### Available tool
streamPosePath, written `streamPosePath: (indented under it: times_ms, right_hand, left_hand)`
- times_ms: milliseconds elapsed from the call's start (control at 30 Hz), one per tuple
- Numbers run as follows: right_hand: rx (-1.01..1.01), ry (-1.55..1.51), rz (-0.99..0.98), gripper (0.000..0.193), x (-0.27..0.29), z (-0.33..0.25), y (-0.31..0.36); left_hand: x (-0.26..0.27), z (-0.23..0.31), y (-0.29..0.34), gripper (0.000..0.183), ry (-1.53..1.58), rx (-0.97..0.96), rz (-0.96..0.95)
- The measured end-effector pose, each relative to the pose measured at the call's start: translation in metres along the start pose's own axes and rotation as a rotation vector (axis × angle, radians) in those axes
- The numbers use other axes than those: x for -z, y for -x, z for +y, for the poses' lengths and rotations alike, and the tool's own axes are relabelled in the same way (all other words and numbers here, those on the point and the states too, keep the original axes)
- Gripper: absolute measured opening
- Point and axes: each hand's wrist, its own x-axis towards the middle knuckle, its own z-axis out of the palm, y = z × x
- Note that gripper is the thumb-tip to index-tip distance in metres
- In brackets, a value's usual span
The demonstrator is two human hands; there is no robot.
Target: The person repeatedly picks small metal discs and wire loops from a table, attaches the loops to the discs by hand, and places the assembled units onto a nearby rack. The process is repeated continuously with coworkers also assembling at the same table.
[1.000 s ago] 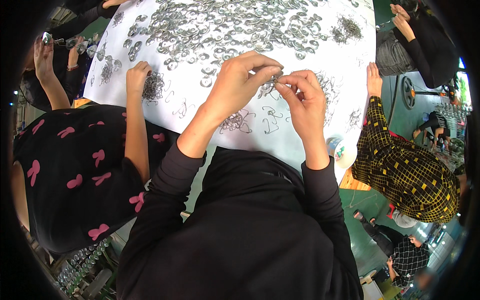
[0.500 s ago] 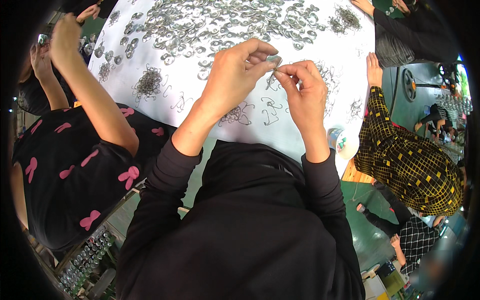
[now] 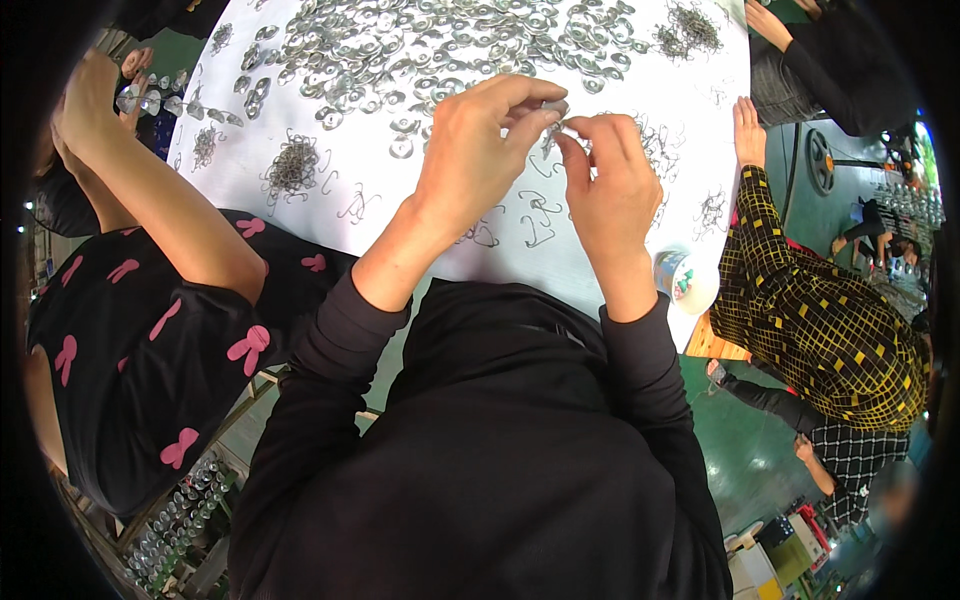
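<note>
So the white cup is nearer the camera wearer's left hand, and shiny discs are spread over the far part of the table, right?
Not quite: the cup is nearer the right hand, as the head view shows. The discs are indeed spread over the table's far part.

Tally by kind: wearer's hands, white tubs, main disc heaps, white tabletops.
Wearer's hands: 2 (left hand, right hand)
White tub: 1
Main disc heap: 1
White tabletop: 1
Total: 5
Single discs and hooks overlap too much to count.
</note>
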Motion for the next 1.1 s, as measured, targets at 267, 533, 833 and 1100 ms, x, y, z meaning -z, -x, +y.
streamPosePath:
  times_ms: [267, 533, 833, 1100]
  right_hand:
    - [-0.118, 0.028, -0.615, 0.006, -0.044, 0.081, 0.068]
    - [-0.142, 0.081, -0.685, 0.010, -0.060, 0.086, 0.085]
    - [-1.067, -0.898, -0.806, 0.012, -0.019, 0.102, 0.061]
    - [-0.799, -1.154, -0.363, 0.013, 0.017, 0.017, 0.001]
  left_hand:
    - [0.007, -0.009, -0.004, 0.016, -0.007, -0.033, 0.098]
    - [0.020, -0.013, 0.004, 0.020, 0.012, 0.102, 0.054]
    - [0.015, -0.017, 0.007, 0.023, 0.231, 0.122, 0.081]
    - [0.015, -0.010, 0.018, 0.018, 0.326, 0.156, 0.042]
